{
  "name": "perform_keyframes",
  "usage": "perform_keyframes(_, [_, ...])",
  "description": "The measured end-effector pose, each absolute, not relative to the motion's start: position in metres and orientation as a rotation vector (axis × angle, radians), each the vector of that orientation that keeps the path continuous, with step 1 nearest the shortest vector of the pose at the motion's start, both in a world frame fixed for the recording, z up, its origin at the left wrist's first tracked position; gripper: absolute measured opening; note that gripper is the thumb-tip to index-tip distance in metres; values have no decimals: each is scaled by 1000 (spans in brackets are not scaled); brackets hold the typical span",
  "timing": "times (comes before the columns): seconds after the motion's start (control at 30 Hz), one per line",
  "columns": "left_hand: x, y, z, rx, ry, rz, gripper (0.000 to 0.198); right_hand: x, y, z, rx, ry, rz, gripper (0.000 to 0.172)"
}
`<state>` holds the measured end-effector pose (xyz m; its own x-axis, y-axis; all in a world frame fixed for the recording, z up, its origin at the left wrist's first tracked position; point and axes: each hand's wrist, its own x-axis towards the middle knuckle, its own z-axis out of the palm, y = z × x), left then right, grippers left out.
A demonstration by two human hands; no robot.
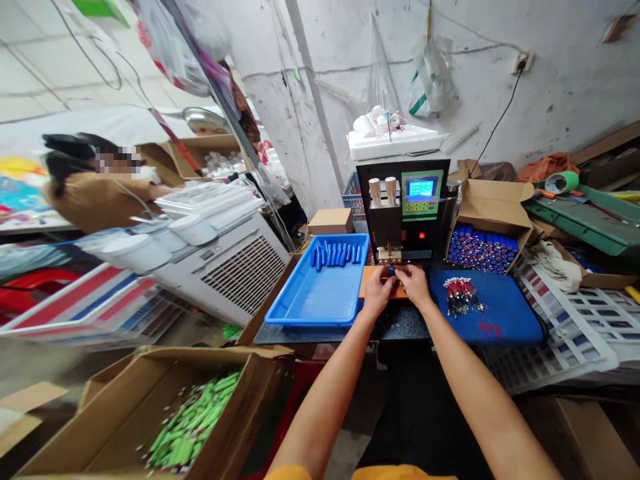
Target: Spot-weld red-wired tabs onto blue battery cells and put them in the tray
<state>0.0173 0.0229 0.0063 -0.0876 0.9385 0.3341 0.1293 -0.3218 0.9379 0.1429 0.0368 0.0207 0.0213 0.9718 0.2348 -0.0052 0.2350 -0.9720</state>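
Both hands meet at the foot of a black spot welder (407,220) with a lit blue display. My left hand (379,288) is closed on a small blue cylindrical battery (392,271) just below the electrodes. My right hand (413,284) is closed beside the battery's other side, fingertips pinched; what lies in them is too small to make out. Under the hands is an orange plate (369,283). A blue tray (315,293) to the left holds a row of blue batteries (337,255). Red and black wire leads (463,295) lie on a blue mat (505,313) at the right.
A cardboard box (495,207) full of blue batteries stands behind the mat. At lower left, an open carton (120,413) holds green wired batteries (197,420). A white air cooler (225,260) stands left of the bench. Another person (85,193) is at far left.
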Motion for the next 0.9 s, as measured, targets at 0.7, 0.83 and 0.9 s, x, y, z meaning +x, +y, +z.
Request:
perform_keyframes(0.7, [14,-17,11,1427,1320,1515,31,150,34,23,-953,-1275,1143,30])
perform_keyframes(0.83, [14,-10,14,1375,1272,1479,34,155,31,27,-871,-1391,1191,28])
perform_keyframes(0.9, [15,-8,15,1393,1252,1444,34,155,30,28,-867,-1407,1182,24])
